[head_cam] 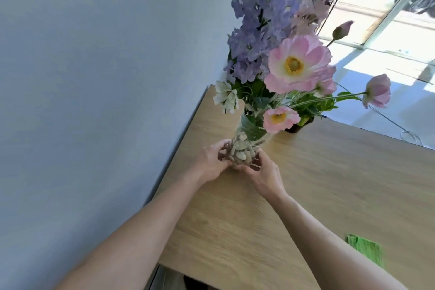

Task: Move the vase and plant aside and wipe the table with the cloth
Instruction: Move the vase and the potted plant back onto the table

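Observation:
A clear glass vase point(247, 135) with pebbles at its bottom and pink, purple and white flowers stands on the wooden table point(329, 190), near the wall side. My left hand point(213, 162) wraps the vase's base from the left. My right hand point(264, 173) holds the base from the right. Behind the vase, mostly hidden by the flowers, a small potted plant point(303, 113) with green leaves in a dark pot sits at the table's far edge. A folded green cloth point(366, 249) lies on the table at the lower right, beside my right forearm.
A pale blue wall point(94, 77) runs close along the table's left edge. Beyond the far edge is a bright floor with a thin cable point(395, 125) and a glass door point(400, 2).

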